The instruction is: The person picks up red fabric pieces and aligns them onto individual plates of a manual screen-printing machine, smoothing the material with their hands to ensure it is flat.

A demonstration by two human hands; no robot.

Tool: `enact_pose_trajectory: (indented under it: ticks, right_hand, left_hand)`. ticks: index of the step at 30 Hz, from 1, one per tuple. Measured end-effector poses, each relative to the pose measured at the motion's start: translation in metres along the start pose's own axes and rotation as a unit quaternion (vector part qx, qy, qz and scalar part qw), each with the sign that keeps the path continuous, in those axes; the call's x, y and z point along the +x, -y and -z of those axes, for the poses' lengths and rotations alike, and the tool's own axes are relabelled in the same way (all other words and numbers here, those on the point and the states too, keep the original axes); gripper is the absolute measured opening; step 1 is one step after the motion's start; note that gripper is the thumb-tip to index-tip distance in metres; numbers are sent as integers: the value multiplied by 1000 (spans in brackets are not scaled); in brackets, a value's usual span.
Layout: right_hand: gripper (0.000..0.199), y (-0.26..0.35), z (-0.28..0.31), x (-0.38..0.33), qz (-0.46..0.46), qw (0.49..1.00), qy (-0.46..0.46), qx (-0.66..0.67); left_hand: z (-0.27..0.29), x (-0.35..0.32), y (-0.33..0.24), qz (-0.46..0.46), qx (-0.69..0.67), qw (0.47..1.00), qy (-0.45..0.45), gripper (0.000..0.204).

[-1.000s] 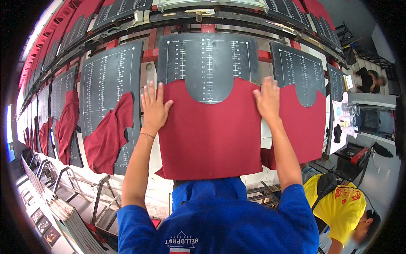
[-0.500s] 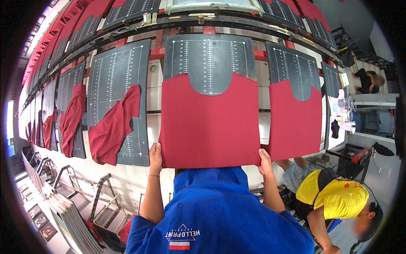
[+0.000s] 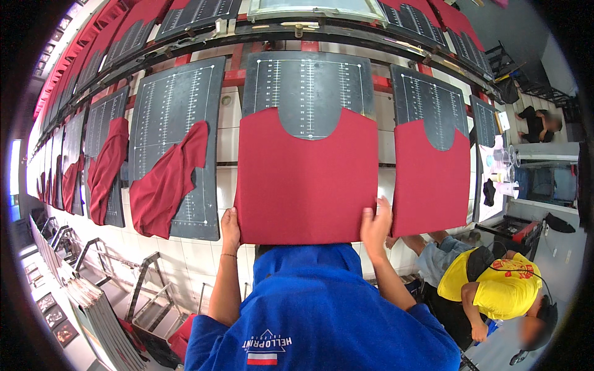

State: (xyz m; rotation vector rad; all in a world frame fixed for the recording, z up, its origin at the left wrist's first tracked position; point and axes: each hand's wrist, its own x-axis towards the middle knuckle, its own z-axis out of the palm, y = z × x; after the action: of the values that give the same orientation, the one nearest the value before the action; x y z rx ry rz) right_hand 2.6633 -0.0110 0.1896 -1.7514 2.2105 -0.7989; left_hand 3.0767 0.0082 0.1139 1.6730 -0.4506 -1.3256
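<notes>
A dark red cut fabric panel (image 3: 306,179) with a scooped neckline lies flat over a dark grey board (image 3: 309,80) that has white ruled scales. The panel covers the board's near part and looks smooth. At its near left corner, my left hand (image 3: 230,232) grips the side edge, thumb uppermost and the other fingers mostly hidden. Beside the near right corner is my right hand (image 3: 376,230), its thumb over the fabric and its fingers stretched upward, apart from the thumb. Nothing shows between them.
To the right, another board carries a flat red panel (image 3: 431,179). Crumpled red pieces (image 3: 170,182) lie on boards to the left. A co-worker in a yellow shirt (image 3: 495,278) bends low at right. A dark rail (image 3: 346,34) runs behind the boards; metal frames (image 3: 145,284) stand lower left.
My right hand has let go of the panel's right corner, shifted slightly left and opened. My left hand stays at its edge. The co-worker's arm has drawn in.
</notes>
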Motion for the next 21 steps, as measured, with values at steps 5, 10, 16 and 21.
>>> enact_pose_trajectory:
  ticks: [5, 10, 16, 21]
  right_hand:
    - [71, 66, -39, 44, 300, 913, 259, -91]
    - [75, 102, -92, 113, 191, 962, 96, -168]
    - [83, 117, -99, -5, 585, 695, 415, 57]
    - [77, 191, -171, 215, 491, 853, 176, -27]
  left_hand:
    - [4, 5, 3, 6, -1, 1000, 11, 31]
    - [3, 6, 1, -15, 84, 996, 11, 35]
    - [27, -20, 28, -33, 158, 987, -9, 42]
    - [30, -58, 31, -11, 97, 995, -15, 45]
